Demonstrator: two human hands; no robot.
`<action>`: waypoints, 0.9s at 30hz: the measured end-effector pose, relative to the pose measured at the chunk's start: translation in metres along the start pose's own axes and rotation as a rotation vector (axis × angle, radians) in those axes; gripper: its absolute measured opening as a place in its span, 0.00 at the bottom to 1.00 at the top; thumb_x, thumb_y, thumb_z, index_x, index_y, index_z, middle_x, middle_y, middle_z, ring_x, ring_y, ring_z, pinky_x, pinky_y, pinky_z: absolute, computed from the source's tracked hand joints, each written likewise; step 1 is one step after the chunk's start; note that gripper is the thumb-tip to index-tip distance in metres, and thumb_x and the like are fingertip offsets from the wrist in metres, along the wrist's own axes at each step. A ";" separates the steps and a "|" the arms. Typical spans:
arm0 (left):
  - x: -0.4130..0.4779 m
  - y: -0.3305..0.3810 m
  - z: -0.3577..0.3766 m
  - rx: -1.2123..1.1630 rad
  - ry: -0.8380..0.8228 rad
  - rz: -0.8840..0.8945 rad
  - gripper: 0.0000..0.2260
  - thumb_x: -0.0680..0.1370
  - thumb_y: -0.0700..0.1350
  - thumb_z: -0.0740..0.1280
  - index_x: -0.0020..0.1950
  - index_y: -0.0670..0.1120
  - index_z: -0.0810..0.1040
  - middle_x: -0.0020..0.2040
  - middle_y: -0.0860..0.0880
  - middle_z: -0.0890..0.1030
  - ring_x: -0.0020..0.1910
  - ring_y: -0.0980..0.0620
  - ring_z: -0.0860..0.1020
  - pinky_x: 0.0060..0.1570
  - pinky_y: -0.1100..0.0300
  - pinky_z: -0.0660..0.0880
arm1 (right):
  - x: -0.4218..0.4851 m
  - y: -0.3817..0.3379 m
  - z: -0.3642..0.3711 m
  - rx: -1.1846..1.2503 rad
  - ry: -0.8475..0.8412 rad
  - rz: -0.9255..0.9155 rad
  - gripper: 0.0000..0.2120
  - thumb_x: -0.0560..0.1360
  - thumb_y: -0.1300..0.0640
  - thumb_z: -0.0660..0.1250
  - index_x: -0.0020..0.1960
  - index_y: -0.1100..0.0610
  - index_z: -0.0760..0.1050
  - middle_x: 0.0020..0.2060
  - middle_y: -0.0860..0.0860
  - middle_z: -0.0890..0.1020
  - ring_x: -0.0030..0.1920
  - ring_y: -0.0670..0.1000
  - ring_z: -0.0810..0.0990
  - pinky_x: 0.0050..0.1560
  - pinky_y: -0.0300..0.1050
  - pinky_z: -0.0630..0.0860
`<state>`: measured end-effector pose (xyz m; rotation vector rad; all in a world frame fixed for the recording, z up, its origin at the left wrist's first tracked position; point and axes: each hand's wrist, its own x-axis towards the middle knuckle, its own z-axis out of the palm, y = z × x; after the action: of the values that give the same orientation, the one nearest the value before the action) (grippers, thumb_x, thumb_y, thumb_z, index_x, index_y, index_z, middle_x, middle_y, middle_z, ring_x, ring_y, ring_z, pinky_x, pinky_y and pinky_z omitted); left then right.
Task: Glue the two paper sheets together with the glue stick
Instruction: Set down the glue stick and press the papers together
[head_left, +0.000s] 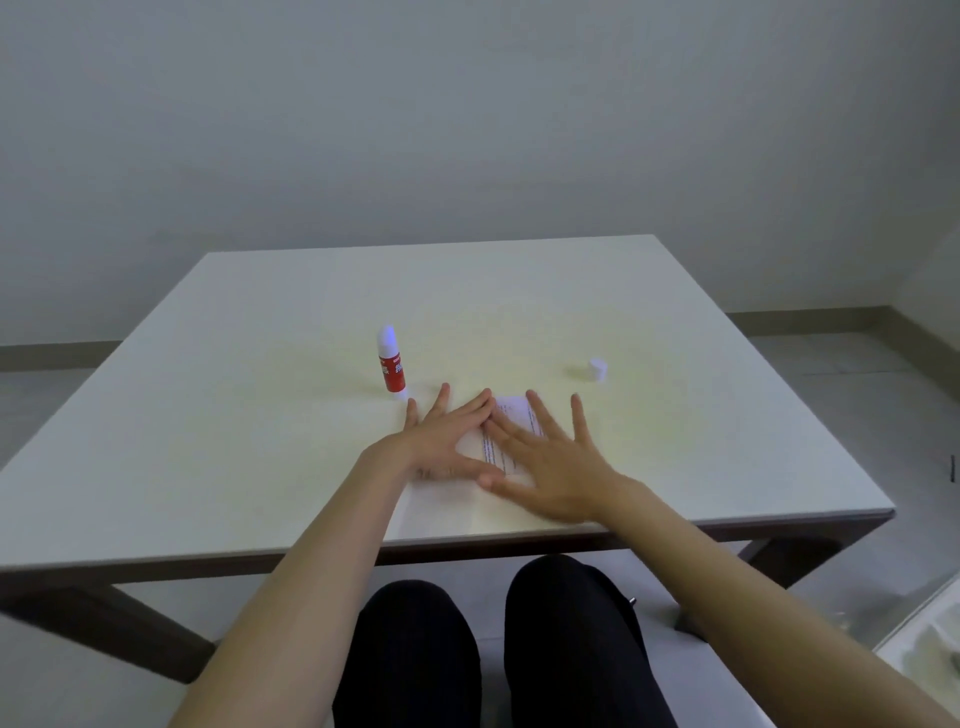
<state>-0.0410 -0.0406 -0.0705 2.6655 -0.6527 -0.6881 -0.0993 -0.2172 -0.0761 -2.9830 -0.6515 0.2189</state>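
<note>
Seen on the white table (208, 415), left to right, with the paper (511, 410) as landmark:

Glue stick (389, 364), red-labelled, stood upright just left of and a little beyond the paper, uncapped by the look of its pale tip, touched by no hand.

Left hand (441, 441) lay flat, palm down, fingers spread wide, over the paper's left part; fingertips reached past its far left corner toward the base of the stick, apart from it.

Paper sheets showed only between and below the hands: a white strip with printed lines at the centre, a plain white area toward the table's near edge. Could not tell whether one sheet or two lay stacked there.

Right hand (550, 467) pressed flat on the paper's right part, fingers splayed, thumb angled toward the left hand and nearly meeting it.

Small white cap (598, 369) sat well right of and beyond the paper, alone on the tabletop.
</note>
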 end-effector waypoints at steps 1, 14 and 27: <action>-0.001 0.000 0.000 -0.006 -0.003 0.002 0.44 0.72 0.63 0.66 0.77 0.56 0.39 0.77 0.63 0.38 0.75 0.49 0.30 0.70 0.40 0.28 | -0.009 -0.005 0.004 0.017 0.000 -0.045 0.40 0.70 0.27 0.39 0.76 0.44 0.38 0.76 0.39 0.41 0.74 0.52 0.30 0.68 0.64 0.24; -0.004 0.002 -0.001 0.015 0.003 -0.009 0.45 0.72 0.64 0.65 0.78 0.55 0.40 0.78 0.62 0.38 0.75 0.49 0.30 0.71 0.39 0.29 | -0.041 -0.003 0.012 0.012 0.055 -0.006 0.42 0.67 0.27 0.34 0.76 0.44 0.36 0.76 0.38 0.40 0.74 0.50 0.28 0.68 0.63 0.24; -0.034 -0.020 -0.010 -0.779 1.278 -0.286 0.17 0.73 0.45 0.72 0.60 0.45 0.77 0.53 0.50 0.81 0.52 0.53 0.79 0.56 0.52 0.75 | -0.043 -0.006 0.025 0.050 0.267 -0.045 0.36 0.73 0.28 0.44 0.76 0.42 0.43 0.77 0.43 0.50 0.77 0.56 0.46 0.69 0.63 0.39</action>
<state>-0.0553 -0.0044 -0.0572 1.8696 0.3102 0.6286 -0.1438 -0.2286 -0.0950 -2.8720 -0.6684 -0.1608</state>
